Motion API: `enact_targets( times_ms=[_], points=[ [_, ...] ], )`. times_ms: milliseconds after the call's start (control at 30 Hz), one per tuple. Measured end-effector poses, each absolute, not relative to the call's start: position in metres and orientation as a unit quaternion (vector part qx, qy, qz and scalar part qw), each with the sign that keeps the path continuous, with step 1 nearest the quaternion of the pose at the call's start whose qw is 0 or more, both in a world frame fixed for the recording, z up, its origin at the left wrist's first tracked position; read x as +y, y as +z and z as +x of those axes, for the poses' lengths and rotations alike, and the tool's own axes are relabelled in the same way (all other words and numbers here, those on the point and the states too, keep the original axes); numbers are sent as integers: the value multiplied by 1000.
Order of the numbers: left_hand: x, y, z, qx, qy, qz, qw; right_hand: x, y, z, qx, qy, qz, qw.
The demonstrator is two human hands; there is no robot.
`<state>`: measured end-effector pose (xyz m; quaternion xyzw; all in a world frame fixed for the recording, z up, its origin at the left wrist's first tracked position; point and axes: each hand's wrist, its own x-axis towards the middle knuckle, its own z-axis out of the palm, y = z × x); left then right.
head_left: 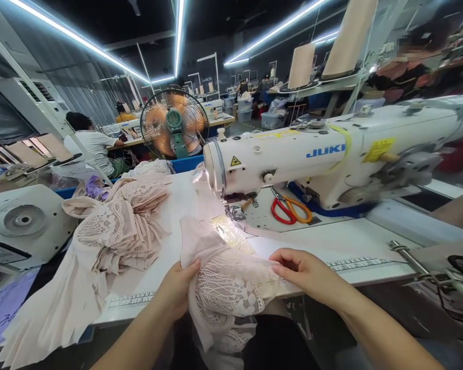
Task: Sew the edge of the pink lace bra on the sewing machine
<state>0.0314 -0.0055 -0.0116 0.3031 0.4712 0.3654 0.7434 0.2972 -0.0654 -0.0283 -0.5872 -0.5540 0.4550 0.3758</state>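
A pale pink lace garment piece (227,280) lies across the front table edge, its lower part hanging over my lap. My left hand (183,285) pinches its left side, thumb on top and fingers beneath. At the other end, my right hand (299,270) grips the upper lace edge between thumb and fingers. The cloth's far end reaches toward the needle area of a white sewing machine (239,162). Whether it sits under the presser foot I cannot tell. Red-and-orange-handled scissors (289,208) rest on the machine bed behind the right hand.
A heap of matching lace pieces (127,221) covers the table's left side and drapes over its front edge. Ruler markings (355,264) run along that edge. A fan (174,123) stands behind. Thread cones (301,66) rise above the machine. Another person (94,144) sits at the far left.
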Motion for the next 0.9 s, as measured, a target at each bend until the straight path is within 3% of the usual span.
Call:
enact_targets(
  times_ms=[367, 900],
  points=[
    [0, -12, 25, 487, 403, 244, 736, -55, -39, 288, -534, 376, -614, 442],
    [-9, -11, 23, 455, 403, 246, 755, -42, -59, 288, -504, 353, -639, 461]
  ],
)
